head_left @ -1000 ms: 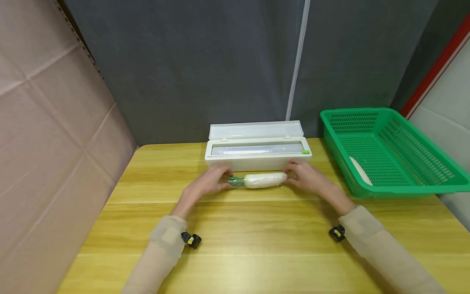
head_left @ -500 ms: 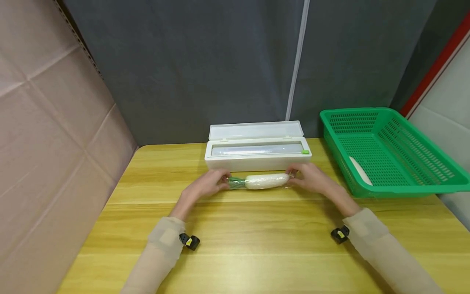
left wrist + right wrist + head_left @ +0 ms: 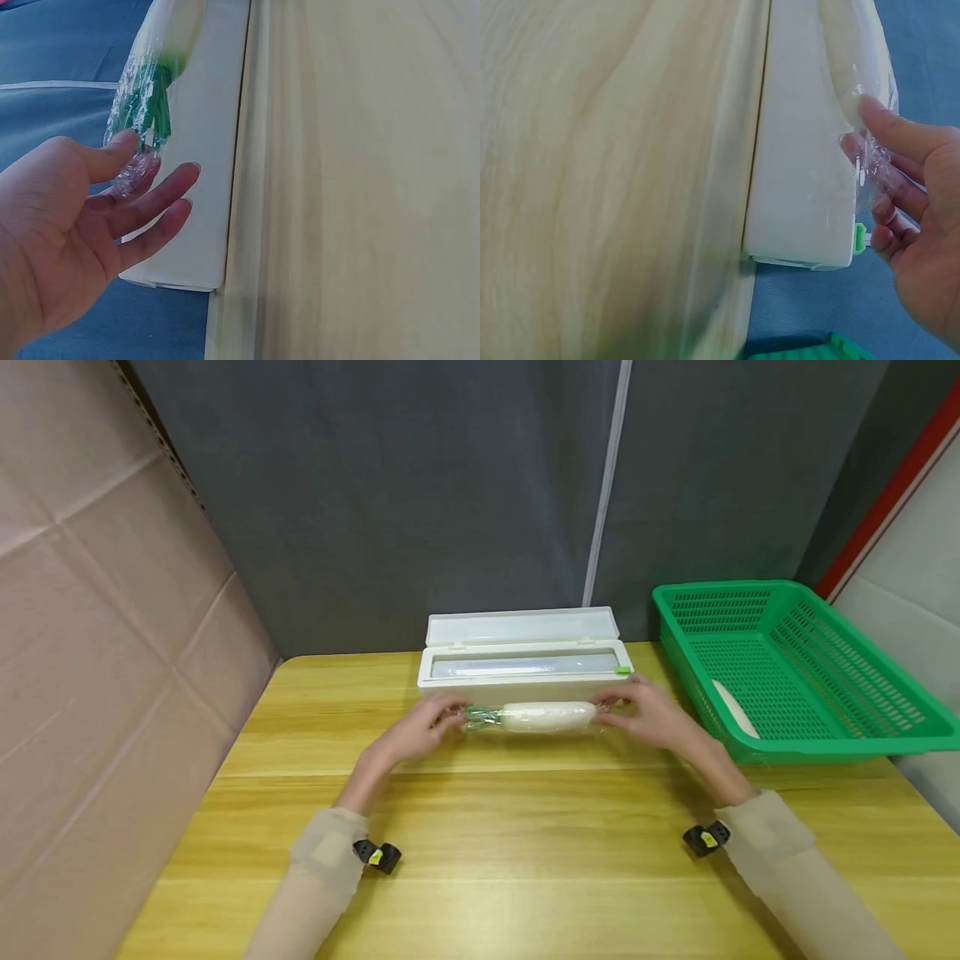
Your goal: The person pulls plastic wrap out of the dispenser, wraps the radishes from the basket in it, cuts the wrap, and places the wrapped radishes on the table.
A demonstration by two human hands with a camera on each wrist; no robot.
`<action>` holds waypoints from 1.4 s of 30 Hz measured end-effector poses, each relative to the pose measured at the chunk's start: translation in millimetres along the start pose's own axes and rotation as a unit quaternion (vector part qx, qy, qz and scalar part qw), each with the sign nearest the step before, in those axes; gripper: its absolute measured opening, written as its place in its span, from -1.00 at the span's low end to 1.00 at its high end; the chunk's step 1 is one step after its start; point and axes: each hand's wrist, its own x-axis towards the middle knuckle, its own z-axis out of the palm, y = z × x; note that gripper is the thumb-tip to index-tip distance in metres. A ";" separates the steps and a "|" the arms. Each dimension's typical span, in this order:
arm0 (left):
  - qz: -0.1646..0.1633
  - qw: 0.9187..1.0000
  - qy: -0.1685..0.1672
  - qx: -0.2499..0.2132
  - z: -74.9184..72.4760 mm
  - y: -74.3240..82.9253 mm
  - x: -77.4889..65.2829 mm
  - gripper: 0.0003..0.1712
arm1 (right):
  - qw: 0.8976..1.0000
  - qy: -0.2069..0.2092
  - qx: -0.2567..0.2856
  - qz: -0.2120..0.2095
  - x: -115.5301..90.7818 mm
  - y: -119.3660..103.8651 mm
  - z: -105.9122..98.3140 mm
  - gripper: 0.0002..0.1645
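wrapped radish (image 3: 547, 717), between hands, is held nearer white box (image 3: 517, 692) ahead than before | film ends (image 3: 133, 178) are pinched by left hand (image 3: 416, 729) and right hand (image 3: 652, 717), spare fingers loose

Radish (image 3: 549, 717) before box (image 3: 517, 690) (bskt (image 3: 840, 747) R)

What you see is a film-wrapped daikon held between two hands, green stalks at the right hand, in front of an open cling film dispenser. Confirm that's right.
Wrong side: the green stalks are at the left hand, as the left wrist view shows; the right hand pinches film at the white end. The film-wrapped daikon is held in front of the open cling film dispenser.
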 end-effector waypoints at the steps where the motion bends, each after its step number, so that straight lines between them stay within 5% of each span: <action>1: 0.004 1.000 0.004 -0.006 -0.8 0.4 -0.1 -0.62 | 1.000 0.004 -0.001 0.004 -0.7 -1.5 -1.4 -0.76; 11: 0.027 0.997 0.052 -0.053 -5.3 6.8 -3.7 -0.63 | 0.999 0.039 0.009 0.033 -3.0 -11.7 -12.1 -0.76; 18: 0.053 0.985 0.114 -0.116 -8.4 9.6 -6.3 -0.65 | 0.992 0.077 0.092 0.045 -4.3 -15.5 -15.8 -0.74; 25: 0.042 0.975 0.127 -0.176 -11.0 12.4 -6.8 -0.65 | 0.983 0.097 0.142 0.060 -6.7 -21.7 -19.6 -0.73; 31: 0.032 0.967 0.139 -0.212 -11.8 14.8 -6.7 -0.67 | 0.976 0.138 0.165 0.040 -7.4 -25.6 -22.4 -0.77; 42: -0.005 0.954 0.235 -0.188 -11.3 19.1 -4.0 -0.81 | 0.962 0.175 0.208 -0.037 -8.2 -27.5 -24.5 -0.60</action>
